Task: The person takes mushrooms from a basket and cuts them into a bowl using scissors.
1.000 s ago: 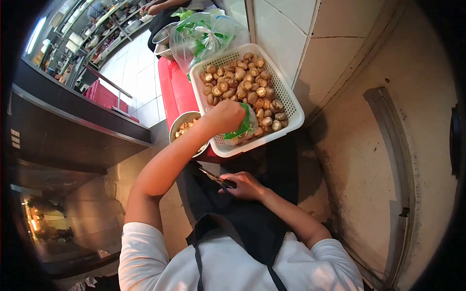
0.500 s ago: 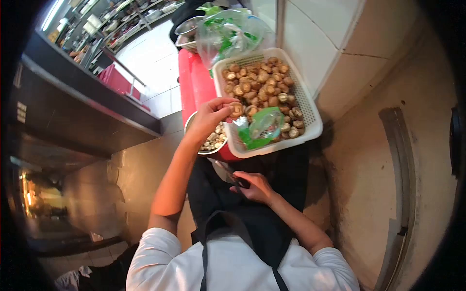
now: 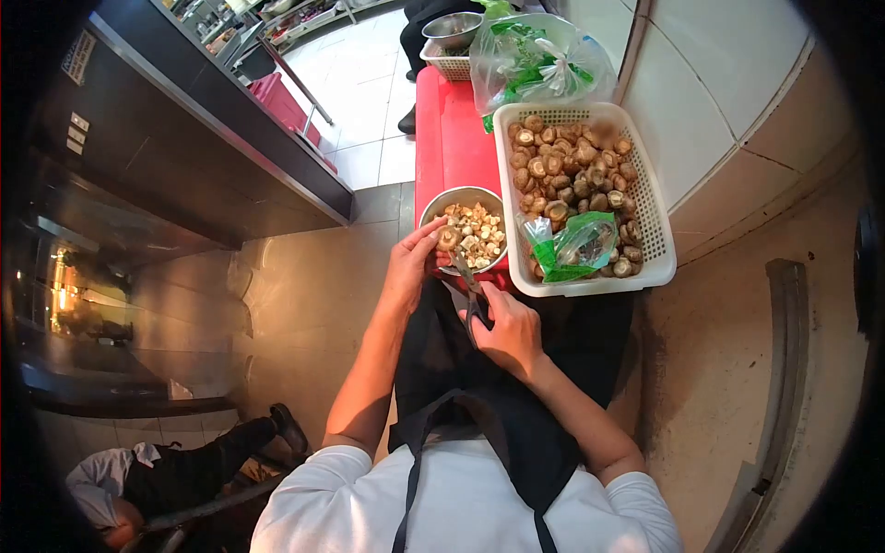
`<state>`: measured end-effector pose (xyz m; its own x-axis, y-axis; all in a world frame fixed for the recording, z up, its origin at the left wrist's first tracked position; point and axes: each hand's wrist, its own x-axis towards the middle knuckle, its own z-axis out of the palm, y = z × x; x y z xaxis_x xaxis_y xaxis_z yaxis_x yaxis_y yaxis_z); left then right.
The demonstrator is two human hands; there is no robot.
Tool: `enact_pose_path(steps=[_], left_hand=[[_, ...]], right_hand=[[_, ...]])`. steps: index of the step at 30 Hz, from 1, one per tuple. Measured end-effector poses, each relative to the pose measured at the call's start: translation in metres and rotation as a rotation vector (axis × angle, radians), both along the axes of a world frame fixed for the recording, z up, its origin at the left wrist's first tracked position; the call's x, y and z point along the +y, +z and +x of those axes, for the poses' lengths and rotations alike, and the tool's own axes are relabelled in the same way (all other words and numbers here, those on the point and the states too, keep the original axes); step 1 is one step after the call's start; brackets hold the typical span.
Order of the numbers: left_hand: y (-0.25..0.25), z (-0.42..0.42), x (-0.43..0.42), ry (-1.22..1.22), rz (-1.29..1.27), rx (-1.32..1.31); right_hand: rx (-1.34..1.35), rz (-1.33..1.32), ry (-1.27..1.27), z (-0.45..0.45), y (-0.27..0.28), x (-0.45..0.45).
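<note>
Closed around the edge of a brown shiitake mushroom point(image 3: 449, 240) is my left hand point(image 3: 412, 267), its gilled underside facing up. Black-handled scissors point(image 3: 477, 311) sit in my right hand point(image 3: 513, 334), with the blades reaching up to the mushroom's lower edge. Whether the blades touch the stem I cannot tell. Just beyond both hands stands a round metal bowl point(image 3: 464, 192) holding many pale, cut mushroom pieces point(image 3: 479, 230). To its right, a white plastic basket point(image 3: 666, 263) is heaped with whole shiitake mushrooms point(image 3: 562, 170). A green-and-clear plastic bag point(image 3: 581, 247) lies on the heap.
Bowl and basket rest on a red bench point(image 3: 452, 129). Behind the basket lies a knotted clear bag point(image 3: 544, 69), beside another metal bowl point(image 3: 452, 29). A tiled wall point(image 3: 714, 111) borders the right. Other people appear at lower left point(image 3: 175, 479) and at the top.
My left hand has carried the mushroom from the basket's edge to over the bowl. My right hand has raised the scissors to it. The view has shifted, so the bench sits further right.
</note>
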<state>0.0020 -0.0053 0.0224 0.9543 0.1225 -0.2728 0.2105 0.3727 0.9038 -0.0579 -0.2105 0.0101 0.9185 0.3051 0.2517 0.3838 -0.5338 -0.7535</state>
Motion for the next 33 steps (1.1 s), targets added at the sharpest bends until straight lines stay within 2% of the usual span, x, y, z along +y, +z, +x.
enact_pose_path(steps=[11, 18, 21, 24, 29, 32, 33], left_hand=[[-0.017, -0.010, -0.005, 0.006, 0.387, -0.112], [-0.026, -0.003, 0.000, 0.060, 0.516, -0.125], [-0.035, 0.001, 0.005, 0.057, 0.444, -0.090], [-0.042, 0.005, 0.008, 0.046, 0.508, -0.093], [-0.039, 0.004, 0.003, 0.032, 0.463, -0.048], [-0.036, 0.005, -0.001, 0.058, 0.510, -0.083], [-0.033, 0.004, -0.002, 0.072, 0.534, -0.095]], right_hand=[[-0.181, -0.157, -0.026, 0.009, -0.024, 0.014], [-0.110, -0.161, -0.004, 0.010, -0.022, 0.026], [-0.093, -0.115, 0.002, 0.011, -0.025, 0.029], [-0.045, -0.101, 0.012, 0.012, -0.027, 0.028], [0.016, -0.029, 0.003, 0.015, -0.027, 0.025], [0.347, 0.353, 0.082, 0.019, -0.036, 0.027], [0.579, 0.562, 0.084, 0.020, -0.032, 0.026]])
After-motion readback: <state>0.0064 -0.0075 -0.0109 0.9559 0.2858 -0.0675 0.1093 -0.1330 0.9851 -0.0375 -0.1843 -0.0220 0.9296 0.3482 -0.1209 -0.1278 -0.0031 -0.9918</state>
